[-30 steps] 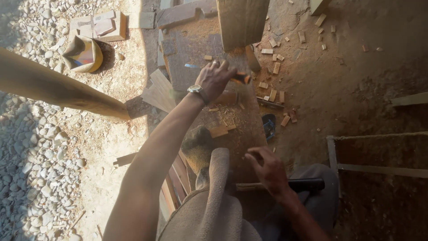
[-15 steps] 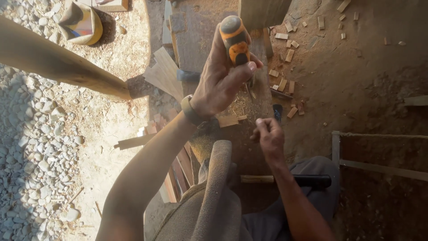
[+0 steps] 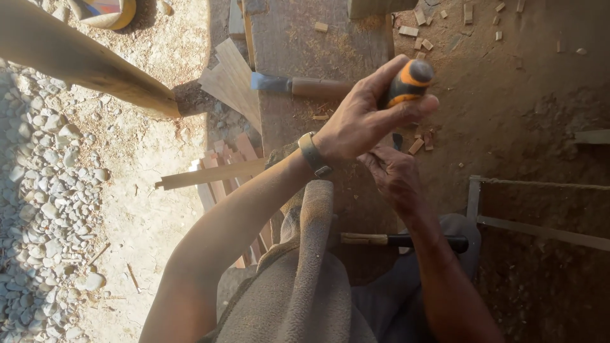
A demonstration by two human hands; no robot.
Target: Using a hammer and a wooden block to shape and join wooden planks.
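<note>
My left hand [image 3: 359,124], with a watch on its wrist, is raised and shut on a tool with an orange and black handle [image 3: 408,81]; the tool's shaft is hidden behind the palm. Just beneath it, my right hand [image 3: 394,176] rests on the wooden plank [image 3: 298,38] with its fingers curled beside a small dark piece [image 3: 398,140]. Whether it grips anything is hidden. A chisel with a wooden handle [image 3: 298,85] lies across the plank, beyond both hands.
A black-handled tool [image 3: 406,241] lies across my lap, beside a grey cloth [image 3: 311,273]. A thick wooden pole [image 3: 82,60] slants in from the left above thin boards [image 3: 230,77]. Wood chips [image 3: 419,38] dot the dirt. Pebbles [image 3: 44,190] lie left, a metal frame [image 3: 537,225] right.
My left hand reached out to the plank, took up the orange-handled tool and drew it back toward me. My right hand moved forward beneath it.
</note>
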